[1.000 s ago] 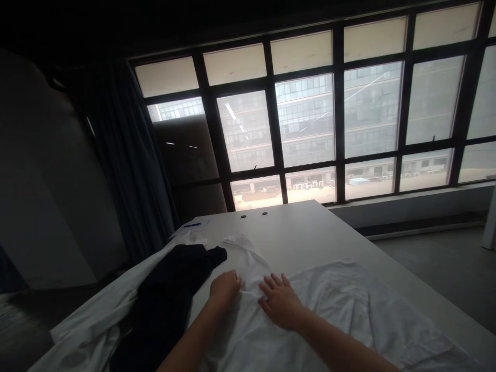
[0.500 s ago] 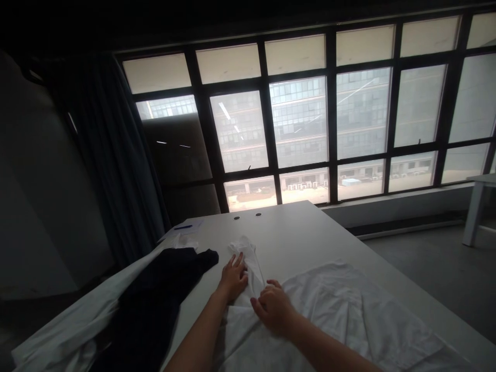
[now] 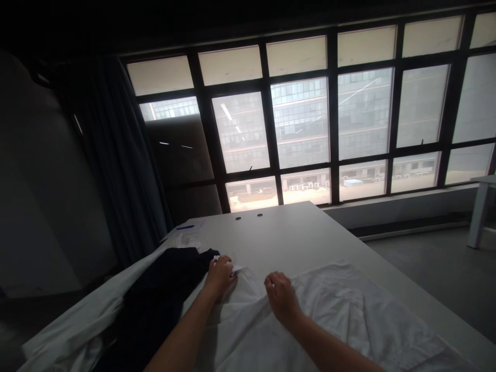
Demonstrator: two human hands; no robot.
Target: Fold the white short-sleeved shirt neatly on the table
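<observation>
Well beyond the white garment (image 3: 329, 310), a blue pen (image 3: 185, 227) on unreadable paper (image 3: 196, 230)

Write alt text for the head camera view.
The left hand pinches a white shirt on a white table, and the right hand rests on the shirt. A black cloth lies to the left, with large windows beyond.

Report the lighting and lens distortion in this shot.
In the head view, the windows are bright against a dim room; the black garment is too dark to show folds, the white garment shows creases, and the wide lens bows the window frames.
</observation>
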